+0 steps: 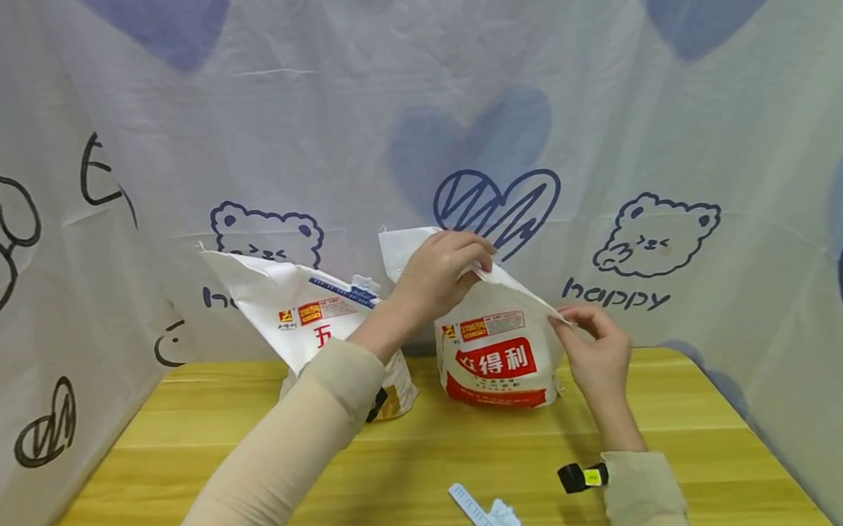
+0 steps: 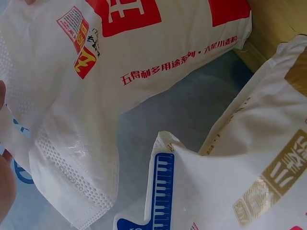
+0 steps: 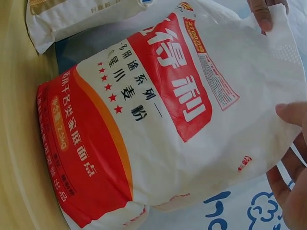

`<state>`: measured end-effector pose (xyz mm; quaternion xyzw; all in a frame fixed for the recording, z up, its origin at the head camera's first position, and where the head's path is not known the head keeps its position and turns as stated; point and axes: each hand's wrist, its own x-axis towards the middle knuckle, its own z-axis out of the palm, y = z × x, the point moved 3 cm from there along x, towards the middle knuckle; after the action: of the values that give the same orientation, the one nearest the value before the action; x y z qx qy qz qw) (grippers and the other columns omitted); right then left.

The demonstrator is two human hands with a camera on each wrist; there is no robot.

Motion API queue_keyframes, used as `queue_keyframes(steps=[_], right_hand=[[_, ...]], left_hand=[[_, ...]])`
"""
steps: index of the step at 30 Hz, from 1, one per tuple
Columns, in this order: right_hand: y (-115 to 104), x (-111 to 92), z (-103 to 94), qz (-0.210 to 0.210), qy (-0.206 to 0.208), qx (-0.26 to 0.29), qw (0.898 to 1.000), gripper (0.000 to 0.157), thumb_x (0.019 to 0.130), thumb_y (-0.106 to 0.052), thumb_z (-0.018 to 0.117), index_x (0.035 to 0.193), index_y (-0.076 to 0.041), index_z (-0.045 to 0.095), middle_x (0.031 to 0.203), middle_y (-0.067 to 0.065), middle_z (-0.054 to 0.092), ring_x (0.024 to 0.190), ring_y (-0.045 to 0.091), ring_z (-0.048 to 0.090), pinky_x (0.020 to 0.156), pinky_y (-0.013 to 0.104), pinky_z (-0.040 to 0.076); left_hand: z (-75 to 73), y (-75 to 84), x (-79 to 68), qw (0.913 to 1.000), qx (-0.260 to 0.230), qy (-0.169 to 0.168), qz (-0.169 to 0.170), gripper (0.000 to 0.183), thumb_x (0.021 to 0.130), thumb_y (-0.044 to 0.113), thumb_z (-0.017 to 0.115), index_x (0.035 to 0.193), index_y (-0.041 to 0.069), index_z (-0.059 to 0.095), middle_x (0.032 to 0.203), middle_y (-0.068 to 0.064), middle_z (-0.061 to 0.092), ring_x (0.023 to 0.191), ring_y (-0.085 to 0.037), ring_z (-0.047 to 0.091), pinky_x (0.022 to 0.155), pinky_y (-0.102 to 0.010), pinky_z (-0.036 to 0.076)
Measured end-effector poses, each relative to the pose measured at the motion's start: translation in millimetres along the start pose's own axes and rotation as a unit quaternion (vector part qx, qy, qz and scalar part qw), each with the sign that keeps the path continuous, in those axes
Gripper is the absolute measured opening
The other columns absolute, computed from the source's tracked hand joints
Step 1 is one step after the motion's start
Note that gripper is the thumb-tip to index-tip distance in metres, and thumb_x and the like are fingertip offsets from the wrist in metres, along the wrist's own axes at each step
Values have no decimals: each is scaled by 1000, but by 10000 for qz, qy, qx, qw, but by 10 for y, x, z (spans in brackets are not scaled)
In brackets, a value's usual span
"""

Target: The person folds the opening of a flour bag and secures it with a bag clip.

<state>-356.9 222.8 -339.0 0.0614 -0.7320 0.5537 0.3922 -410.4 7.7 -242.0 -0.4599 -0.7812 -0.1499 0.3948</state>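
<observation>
A white and red flour bag (image 1: 491, 365) stands at the middle back of the table, its top drawn up. My left hand (image 1: 441, 274) grips the top edge near the middle, with a white flap rising to its left. At the right top corner, my right hand (image 1: 598, 352) pinches the edge between thumb and fingers. The right wrist view shows the red printed front of the same bag (image 3: 158, 167) and my right thumb (image 3: 290, 112) on its upper part. Beside it on the left, a second white flour bag (image 1: 268, 310) has a dark blue piano-patterned bag clip (image 1: 341, 290) across its top.
A light blue piano-patterned bag clip (image 1: 481, 518) lies on the wooden table (image 1: 382, 500) in front. A black wrist camera with a yellow label (image 1: 585, 477) sits by my right sleeve. A printed cloth (image 1: 320, 138) hangs close behind the bags and along both sides.
</observation>
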Motion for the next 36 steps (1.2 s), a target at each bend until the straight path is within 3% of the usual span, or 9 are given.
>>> queue_keyframes(steps=[3, 6, 12, 16, 20, 23, 27, 32, 36], right_hand=[[102, 15, 14, -178, 321, 29, 9993, 13, 82, -12, 75, 85, -1, 67, 92, 2, 69, 87, 4, 61, 72, 15, 53], [38, -8, 19, -457, 719, 39, 9964, 10, 80, -6, 75, 81, 1, 68, 91, 7, 70, 83, 7, 62, 68, 13, 53], [-112, -33, 21, -1044, 1109, 1, 9883, 6, 76, 8, 72, 76, 6, 66, 88, 18, 70, 81, 13, 63, 74, 13, 49], [-103, -30, 10, -1068, 698, 16, 9918, 7, 75, 9, 73, 78, 7, 66, 94, 20, 68, 89, 22, 62, 81, 16, 48], [-104, -44, 12, -471, -35, -149, 9988, 16, 80, -1, 72, 95, 2, 67, 108, 14, 66, 103, 24, 59, 92, 35, 51], [-112, -63, 16, -35, -547, -220, 9983, 29, 83, -11, 73, 111, -5, 64, 117, 10, 63, 111, 25, 55, 92, 50, 49], [-114, -72, 20, 162, -911, -155, 9956, 39, 85, -21, 72, 119, -8, 60, 122, 6, 60, 113, 23, 54, 89, 49, 52], [-83, -64, 18, 191, -914, -9, 9956, 32, 94, -29, 60, 118, -8, 61, 119, 6, 61, 110, 15, 54, 99, 43, 44], [-59, -52, 28, 180, -817, 58, 9965, 27, 97, -25, 55, 115, -7, 63, 116, 5, 63, 103, 11, 55, 96, 35, 45]], left_hand=[[-11, 12, -17, 9999, -22, -86, 99, 10, 85, 7, 70, 89, 14, 65, 113, 2, 67, 107, -14, 59, 101, -29, 41], [-12, 22, -31, 9996, 17, -202, 195, 11, 85, 6, 69, 89, 15, 64, 114, 3, 67, 109, -14, 59, 102, -29, 39], [-46, 51, -37, 9987, 156, -380, 293, 13, 85, 4, 67, 90, 15, 62, 115, 4, 67, 110, -13, 58, 105, -28, 37], [-59, 54, -56, 9978, 272, -587, 141, 16, 85, 1, 65, 92, 16, 63, 114, 5, 67, 110, -13, 58, 106, -28, 36], [-53, 42, -75, 9965, 314, -773, 4, 19, 83, 2, 68, 96, 16, 64, 116, 5, 66, 112, -13, 57, 107, -30, 35], [-36, 30, -84, 9961, 293, -835, -38, 19, 83, 7, 70, 99, 16, 64, 117, 4, 66, 113, -14, 57, 109, -31, 32], [-16, 23, -87, 9959, 253, -865, -89, 23, 83, 25, 72, 102, 17, 63, 117, 5, 65, 114, -14, 56, 112, -31, 28], [1, 33, -80, 9938, 168, -1038, -348, 42, 84, 53, 63, 109, 19, 61, 114, 8, 64, 114, -13, 54, 115, -33, 21], [15, 46, -78, 9911, 264, -1169, -585, 39, 90, 54, 53, 111, 21, 60, 113, 9, 63, 116, -12, 53, 117, -34, 15]])
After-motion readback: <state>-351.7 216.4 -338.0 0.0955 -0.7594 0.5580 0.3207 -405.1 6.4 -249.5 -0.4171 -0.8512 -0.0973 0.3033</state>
